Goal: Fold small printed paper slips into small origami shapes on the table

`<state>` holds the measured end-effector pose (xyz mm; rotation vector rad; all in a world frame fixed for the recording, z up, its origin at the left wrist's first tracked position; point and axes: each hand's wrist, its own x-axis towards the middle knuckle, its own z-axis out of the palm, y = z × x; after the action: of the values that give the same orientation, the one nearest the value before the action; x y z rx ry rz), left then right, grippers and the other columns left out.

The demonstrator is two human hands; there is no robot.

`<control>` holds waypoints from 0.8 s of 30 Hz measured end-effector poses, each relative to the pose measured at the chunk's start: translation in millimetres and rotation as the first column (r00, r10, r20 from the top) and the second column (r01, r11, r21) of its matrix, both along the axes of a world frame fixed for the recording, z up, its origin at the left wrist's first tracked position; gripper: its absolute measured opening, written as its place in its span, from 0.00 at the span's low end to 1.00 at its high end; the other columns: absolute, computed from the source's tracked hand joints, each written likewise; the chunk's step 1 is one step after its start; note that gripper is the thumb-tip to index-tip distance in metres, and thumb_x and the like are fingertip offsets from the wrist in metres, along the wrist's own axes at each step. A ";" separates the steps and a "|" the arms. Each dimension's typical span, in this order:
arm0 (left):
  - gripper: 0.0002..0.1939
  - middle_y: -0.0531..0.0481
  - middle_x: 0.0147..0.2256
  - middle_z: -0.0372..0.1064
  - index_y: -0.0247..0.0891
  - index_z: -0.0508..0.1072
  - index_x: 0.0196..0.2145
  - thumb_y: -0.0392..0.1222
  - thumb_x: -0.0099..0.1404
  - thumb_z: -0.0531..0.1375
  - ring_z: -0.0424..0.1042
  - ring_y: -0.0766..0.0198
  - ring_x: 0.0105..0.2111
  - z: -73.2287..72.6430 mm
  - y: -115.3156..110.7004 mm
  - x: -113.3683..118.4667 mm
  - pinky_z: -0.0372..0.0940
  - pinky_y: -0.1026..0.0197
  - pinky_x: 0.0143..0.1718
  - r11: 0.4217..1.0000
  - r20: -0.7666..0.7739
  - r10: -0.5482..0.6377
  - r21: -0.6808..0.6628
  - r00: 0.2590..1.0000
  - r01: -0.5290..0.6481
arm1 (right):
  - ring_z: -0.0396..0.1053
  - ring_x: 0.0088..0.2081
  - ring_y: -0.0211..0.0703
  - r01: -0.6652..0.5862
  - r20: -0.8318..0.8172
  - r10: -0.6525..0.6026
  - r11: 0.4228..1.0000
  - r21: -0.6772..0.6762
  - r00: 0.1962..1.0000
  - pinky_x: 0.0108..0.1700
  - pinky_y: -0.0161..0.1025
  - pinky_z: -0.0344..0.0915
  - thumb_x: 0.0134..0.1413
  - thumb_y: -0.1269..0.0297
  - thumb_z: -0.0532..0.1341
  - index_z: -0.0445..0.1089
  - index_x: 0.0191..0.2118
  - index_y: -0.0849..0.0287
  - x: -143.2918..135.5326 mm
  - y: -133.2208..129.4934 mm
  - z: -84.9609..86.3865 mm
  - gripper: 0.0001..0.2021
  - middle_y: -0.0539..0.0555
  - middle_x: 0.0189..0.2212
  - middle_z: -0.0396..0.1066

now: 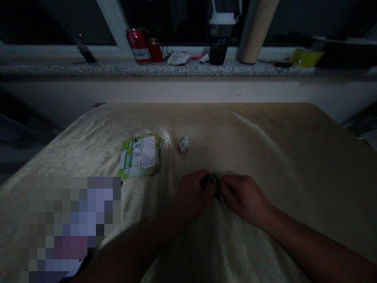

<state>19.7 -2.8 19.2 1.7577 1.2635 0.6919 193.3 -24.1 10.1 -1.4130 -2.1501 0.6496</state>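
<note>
My left hand and my right hand meet over the cloth-covered table. Their fingertips pinch a small, dark, folded piece, perhaps paper, from both sides. Dim light and the fingers hide most of it, so its exact kind is unclear. Beyond my left hand lies a small folded scrap with green and white print. Left of that scrap is a loose stack of green-and-white printed packets or leaflets, lying flat with the edges fanned.
A satin-like beige tablecloth covers the table. On the speckled windowsill behind stand a red can, a small red container, a crumpled wrapper, a lidded black cup and a thick tan tube. Pixelation covers the lower left.
</note>
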 end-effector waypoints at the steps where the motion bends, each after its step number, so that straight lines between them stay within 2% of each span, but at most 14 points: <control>1: 0.08 0.54 0.24 0.68 0.36 0.70 0.25 0.36 0.61 0.55 0.66 0.65 0.26 0.2 0.6 -0.1 0.57 0.63 0.28 1.000 0.005 0.011 -0.028 1.000 -0.011 | 0.63 0.22 0.35 0.005 0.006 -0.005 1.000 -0.003 1.000 0.28 0.35 0.53 0.64 0.66 0.52 0.66 0.26 0.60 -0.3 0.1 0.2 0.15 0.48 0.19 0.64; 6: 0.06 0.54 0.23 0.67 0.36 0.71 0.25 0.37 0.57 0.57 0.65 0.66 0.25 0.2 3.3 -1.3 0.56 0.63 0.27 0.994 0.039 0.049 -0.094 0.998 -0.046 | 0.62 0.22 0.35 0.005 -0.006 -0.005 1.000 -0.015 1.000 0.28 0.35 0.54 0.64 0.65 0.52 0.65 0.25 0.60 -2.0 0.4 2.0 0.15 0.49 0.19 0.63; 8: 0.05 0.54 0.23 0.66 0.36 0.71 0.25 0.38 0.56 0.59 0.64 0.67 0.25 -0.7 4.3 -2.0 0.56 0.64 0.26 0.991 0.116 0.055 -0.132 0.992 -0.039 | 0.62 0.21 0.35 0.011 -0.055 -0.013 0.999 -0.031 0.998 0.27 0.35 0.53 0.64 0.65 0.52 0.66 0.25 0.60 -2.1 0.2 2.4 0.16 0.48 0.19 0.63; 10: 0.06 0.55 0.23 0.65 0.35 0.72 0.26 0.40 0.55 0.61 0.62 0.69 0.23 -1.6 5.4 -3.3 0.55 0.66 0.24 0.965 0.263 0.067 -0.262 0.962 0.004 | 0.61 0.21 0.34 0.005 -0.126 -0.013 0.998 -0.065 0.992 0.26 0.34 0.53 0.65 0.64 0.52 0.67 0.26 0.60 -1.8 -0.3 2.6 0.16 0.47 0.19 0.63; 12: 0.10 0.57 0.22 0.63 0.34 0.72 0.28 0.44 0.52 0.65 0.58 0.72 0.19 -1.9 6.4 -5.7 0.51 0.67 0.20 0.891 0.435 0.114 -0.442 0.893 0.101 | 0.59 0.21 0.34 -0.003 -0.200 -0.019 0.994 -0.110 0.980 0.25 0.34 0.53 0.66 0.62 0.52 0.67 0.26 0.60 -1.3 -0.9 2.9 0.17 0.47 0.18 0.62; 14: 0.14 0.60 0.18 0.58 0.34 0.73 0.30 0.46 0.50 0.68 0.51 0.75 0.15 -1.5 7.1 -8.7 0.46 0.68 0.17 0.782 0.568 0.176 -0.576 0.804 0.236 | 0.57 0.20 0.33 -0.005 -0.258 -0.035 0.988 -0.152 0.965 0.24 0.34 0.52 0.66 0.59 0.52 0.67 0.26 0.61 -0.9 -1.6 3.0 0.18 0.46 0.18 0.59; 16: 0.15 0.64 0.15 0.50 0.34 0.73 0.30 0.46 0.50 0.70 0.46 0.77 0.13 -1.0 7.1 -11.4 0.43 0.69 0.15 0.693 0.646 0.212 -0.628 0.733 0.353 | 0.54 0.20 0.33 -0.005 -0.295 -0.049 0.984 -0.180 0.954 0.23 0.34 0.51 0.66 0.58 0.52 0.66 0.25 0.61 -0.6 -2.2 2.6 0.20 0.46 0.18 0.57; 18: 0.14 0.66 0.13 0.46 0.34 0.74 0.30 0.46 0.51 0.70 0.44 0.77 0.12 -1.1 6.3 -12.3 0.43 0.69 0.14 0.644 0.679 0.219 -0.640 0.701 0.418 | 0.52 0.20 0.33 -0.014 -0.313 -0.048 0.981 -0.193 0.949 0.23 0.34 0.50 0.66 0.57 0.52 0.66 0.25 0.61 -0.4 -2.4 1.3 0.20 0.45 0.18 0.54; 20: 0.14 0.65 0.12 0.49 0.34 0.74 0.31 0.44 0.50 0.71 0.46 0.77 0.11 -2.0 4.9 -10.8 0.44 0.70 0.13 0.652 0.664 0.218 -0.644 0.715 0.400 | 0.52 0.20 0.33 -0.024 -0.319 -0.041 0.980 -0.198 0.947 0.23 0.34 0.50 0.66 0.59 0.52 0.66 0.25 0.60 -0.5 -2.1 -0.4 0.19 0.45 0.18 0.54; 24: 0.15 0.60 0.15 0.60 0.33 0.74 0.30 0.43 0.48 0.72 0.53 0.76 0.12 -4.0 2.4 -5.5 0.47 0.70 0.13 0.746 0.581 0.225 -0.619 0.782 0.245 | 0.59 0.22 0.34 0.040 -0.340 -0.086 0.989 -0.140 0.937 0.25 0.33 0.57 0.62 0.64 0.56 0.63 0.28 0.58 -0.9 -1.6 -2.0 0.11 0.46 0.21 0.60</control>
<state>14.3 -0.4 15.3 0.8083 0.8541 0.6277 192.5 -25.7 8.0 -1.3136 -1.8081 0.9524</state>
